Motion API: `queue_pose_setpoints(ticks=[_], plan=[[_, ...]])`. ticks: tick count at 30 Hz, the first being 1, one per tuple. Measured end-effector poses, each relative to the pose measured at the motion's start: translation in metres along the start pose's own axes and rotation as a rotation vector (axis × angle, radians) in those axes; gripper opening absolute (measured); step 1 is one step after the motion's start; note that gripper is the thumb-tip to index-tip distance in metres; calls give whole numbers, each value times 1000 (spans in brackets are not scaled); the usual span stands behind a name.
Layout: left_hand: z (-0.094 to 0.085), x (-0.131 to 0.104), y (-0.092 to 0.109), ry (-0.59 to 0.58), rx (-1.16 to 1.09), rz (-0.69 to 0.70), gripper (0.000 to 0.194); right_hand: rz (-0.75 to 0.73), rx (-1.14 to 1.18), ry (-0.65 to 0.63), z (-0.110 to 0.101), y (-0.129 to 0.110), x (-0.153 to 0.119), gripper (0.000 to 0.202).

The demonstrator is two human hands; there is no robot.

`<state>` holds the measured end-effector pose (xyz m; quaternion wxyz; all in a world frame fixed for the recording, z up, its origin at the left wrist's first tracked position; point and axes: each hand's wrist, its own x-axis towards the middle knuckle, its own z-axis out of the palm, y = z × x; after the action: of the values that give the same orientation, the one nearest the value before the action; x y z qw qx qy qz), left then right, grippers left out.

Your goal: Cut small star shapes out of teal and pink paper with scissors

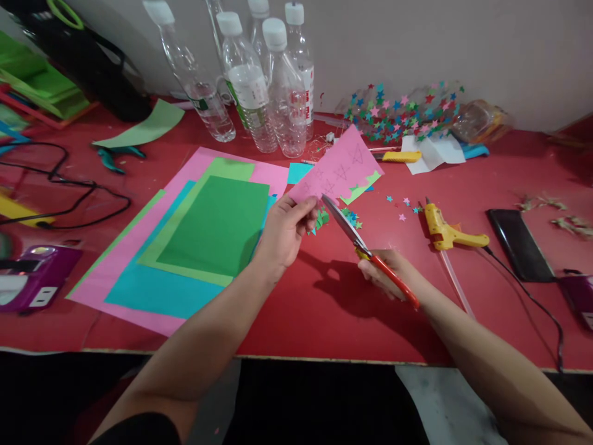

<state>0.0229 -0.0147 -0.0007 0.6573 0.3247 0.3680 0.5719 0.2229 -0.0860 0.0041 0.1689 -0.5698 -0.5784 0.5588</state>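
Note:
My left hand pinches the lower left end of a pink paper strip that has stars drawn on it in pencil. The strip's lower right edge is ragged. Scissors with red and yellow handles are in my right hand, fingers wrapped round the grips. Their blade tips lie at the strip's lower edge, close to my left fingertips. Whether the blades are parted is hard to make out. Small cut stars and green scraps lie on the table behind the blades.
Stacked coloured sheets lie left of my hands. Plastic bottles stand along the wall, near a bottle covered in paper stars. At right are a yellow glue gun with its cord and a black phone. Pliers lie at left.

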Motion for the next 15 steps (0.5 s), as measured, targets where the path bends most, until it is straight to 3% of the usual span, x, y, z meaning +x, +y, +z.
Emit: queue_pose_setpoints(ticks=[5,15], plan=[[-5,0,3,7,233,179,12,-30,-113,-49,-9,0,-2,42],[-11,3,13,-57,330,130,12,-15,-187,-66,-19,5,-6,38]])
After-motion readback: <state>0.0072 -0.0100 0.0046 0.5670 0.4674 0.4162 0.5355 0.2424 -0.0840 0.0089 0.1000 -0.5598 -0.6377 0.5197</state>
